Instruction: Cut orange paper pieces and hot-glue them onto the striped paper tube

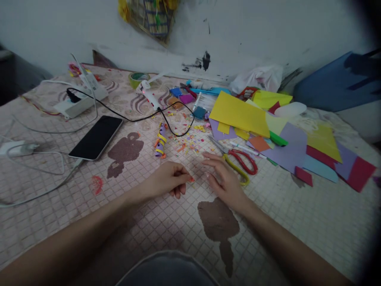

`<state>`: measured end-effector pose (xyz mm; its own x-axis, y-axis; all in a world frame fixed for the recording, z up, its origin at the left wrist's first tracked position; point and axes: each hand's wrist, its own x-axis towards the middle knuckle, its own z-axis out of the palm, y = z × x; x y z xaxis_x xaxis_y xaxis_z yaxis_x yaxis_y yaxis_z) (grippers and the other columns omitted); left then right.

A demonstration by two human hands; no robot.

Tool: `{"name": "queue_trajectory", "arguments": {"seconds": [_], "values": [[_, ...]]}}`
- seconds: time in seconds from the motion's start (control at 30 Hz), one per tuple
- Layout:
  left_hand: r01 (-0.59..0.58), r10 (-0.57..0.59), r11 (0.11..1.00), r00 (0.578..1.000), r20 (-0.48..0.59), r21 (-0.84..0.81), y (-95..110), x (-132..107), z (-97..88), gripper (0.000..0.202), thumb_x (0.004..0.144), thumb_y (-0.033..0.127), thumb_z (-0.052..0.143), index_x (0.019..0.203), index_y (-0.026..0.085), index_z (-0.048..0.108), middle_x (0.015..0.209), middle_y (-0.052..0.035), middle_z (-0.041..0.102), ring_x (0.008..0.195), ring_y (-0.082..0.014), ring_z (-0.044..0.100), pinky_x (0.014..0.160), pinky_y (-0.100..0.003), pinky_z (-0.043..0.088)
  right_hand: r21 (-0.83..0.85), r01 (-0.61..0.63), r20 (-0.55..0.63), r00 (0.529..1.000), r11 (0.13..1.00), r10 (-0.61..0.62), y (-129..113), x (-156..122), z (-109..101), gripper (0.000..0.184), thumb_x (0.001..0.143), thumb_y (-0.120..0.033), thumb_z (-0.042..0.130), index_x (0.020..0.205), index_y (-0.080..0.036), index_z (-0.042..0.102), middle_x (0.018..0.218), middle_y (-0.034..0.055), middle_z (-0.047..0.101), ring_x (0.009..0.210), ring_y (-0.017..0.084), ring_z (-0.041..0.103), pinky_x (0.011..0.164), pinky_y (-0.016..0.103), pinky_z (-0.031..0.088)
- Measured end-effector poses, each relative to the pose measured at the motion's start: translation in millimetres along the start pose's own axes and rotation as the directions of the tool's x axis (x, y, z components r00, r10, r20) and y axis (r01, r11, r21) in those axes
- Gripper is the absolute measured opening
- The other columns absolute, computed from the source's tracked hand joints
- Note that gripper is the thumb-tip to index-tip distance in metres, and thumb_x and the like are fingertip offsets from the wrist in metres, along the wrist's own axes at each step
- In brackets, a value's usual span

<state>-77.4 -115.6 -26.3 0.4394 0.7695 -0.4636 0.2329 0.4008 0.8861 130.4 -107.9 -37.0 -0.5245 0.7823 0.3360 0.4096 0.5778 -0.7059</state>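
Observation:
My left hand (168,180) rests on the patterned cloth with its fingers pinched on a tiny orange-red paper scrap (192,179). My right hand (222,176) lies flat beside it, fingers stretched out toward the left hand, holding nothing. Scissors with red and yellow handles (238,163) lie just right of my right hand. A purple paper roll wound with yellow and orange strips (160,143) stands a little beyond my left hand. Small paper scraps (189,145) are scattered ahead of both hands.
Coloured paper sheets (268,127) spread across the right side. A black phone (97,137) lies at the left, with a power strip (79,103), cables, and a glue gun (149,95) behind. A tape roll (137,77) and a plastic bag (258,79) sit near the wall.

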Motion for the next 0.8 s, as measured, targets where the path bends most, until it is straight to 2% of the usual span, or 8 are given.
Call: {"name": "queue_trajectory", "arguments": {"seconds": [0.07,0.17,0.23,0.43,0.63,0.8], "values": [[0.01,-0.01,1.0,1.0,0.008,0.025,-3,0,3.9,0.02,0.079,0.032,0.056,0.072,0.014,0.053,0.05,0.0038,0.058,0.036,-0.006,0.05,0.037,-0.016,0.039,-0.117,0.074,-0.056,0.995,0.99,-0.081,0,-2,1,0.027,0.087,-0.016,0.049,0.113,-0.022,0.054,0.117,0.0096,0.056,0.112,0.022,0.051,0.096,0.044,0.043],[0.016,-0.017,0.998,1.0,0.005,0.056,-6,2,6.0,0.019,0.079,0.032,0.054,0.075,0.014,0.055,0.049,0.0043,0.058,0.035,-0.0063,0.05,0.036,-0.016,0.038,-0.144,0.192,0.028,0.981,0.971,-0.19,-2,-7,4,0.023,0.087,-0.013,0.049,0.106,-0.023,0.057,0.1,0.0066,0.061,0.095,0.019,0.058,0.082,0.036,0.05],[0.012,-0.013,0.997,1.0,0.002,0.073,-7,2,5.8,0.018,0.079,0.031,0.053,0.075,0.014,0.055,0.049,0.0041,0.058,0.036,-0.0065,0.05,0.036,-0.016,0.039,-0.141,0.237,0.071,0.971,0.961,-0.229,-3,-9,7,0.021,0.088,-0.013,0.048,0.102,-0.023,0.059,0.096,0.006,0.062,0.09,0.018,0.058,0.077,0.034,0.051],[0.013,-0.014,0.995,1.0,0.016,0.102,-5,1,5.1,0.017,0.08,0.029,0.051,0.076,0.014,0.055,0.05,0.0037,0.058,0.037,-0.0065,0.051,0.037,-0.016,0.039,-0.193,0.25,0.109,0.966,0.949,-0.233,-1,-10,13,0.018,0.089,-0.014,0.046,0.097,-0.019,0.061,0.094,0.0069,0.063,0.087,0.018,0.058,0.076,0.033,0.052],[0.01,-0.012,0.993,1.0,0.013,0.119,-6,2,5.1,0.016,0.079,0.029,0.05,0.074,0.013,0.054,0.051,0.0027,0.059,0.037,-0.0072,0.052,0.037,-0.016,0.04,-0.24,0.301,0.138,0.952,0.923,-0.274,3,-10,16,0.017,0.091,-0.017,0.045,0.097,-0.019,0.061,0.096,0.0075,0.063,0.088,0.018,0.058,0.076,0.034,0.052],[-0.005,0.002,0.99,1.0,0.021,0.139,-8,2,6.5,0.016,0.08,0.029,0.049,0.076,0.014,0.054,0.052,0.0027,0.059,0.038,-0.0079,0.052,0.038,-0.017,0.04,-0.293,0.336,0.175,0.939,0.895,-0.295,6,-12,18,0.017,0.089,-0.014,0.046,0.099,-0.018,0.06,0.098,0.0077,0.063,0.09,0.019,0.057,0.079,0.034,0.05]]}}
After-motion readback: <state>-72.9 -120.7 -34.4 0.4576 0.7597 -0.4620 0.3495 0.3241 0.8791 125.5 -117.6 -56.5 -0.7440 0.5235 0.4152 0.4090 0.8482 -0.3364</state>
